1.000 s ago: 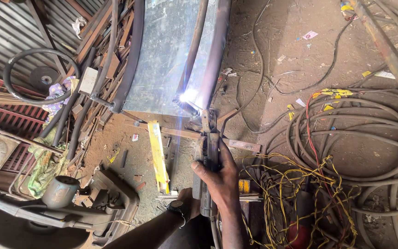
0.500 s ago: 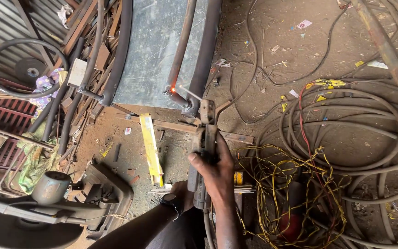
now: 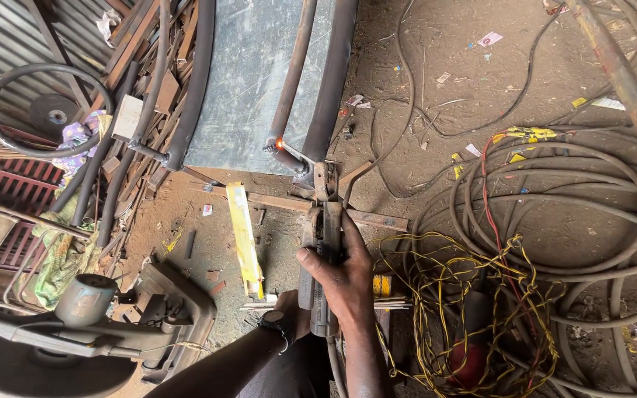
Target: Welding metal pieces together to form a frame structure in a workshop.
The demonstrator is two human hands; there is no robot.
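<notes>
Gripping the welding electrode holder (image 3: 324,250) in our closed right hand (image 3: 340,276), we point it at a glowing spot (image 3: 279,144) on the curved steel pipes (image 3: 311,81); our left hand (image 3: 289,304) sits mostly hidden beneath, its grip unclear, beside tangled yellow wire (image 3: 444,295) on the dirt floor (image 3: 436,66).

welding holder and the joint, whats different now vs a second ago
The bright arc at the pipe joint has gone out; only a small orange glow is left there. The right hand keeps its grip on the electrode holder, tip near the joint. The left hand stays low by the rods. Pipes and cables lie unchanged.
</notes>
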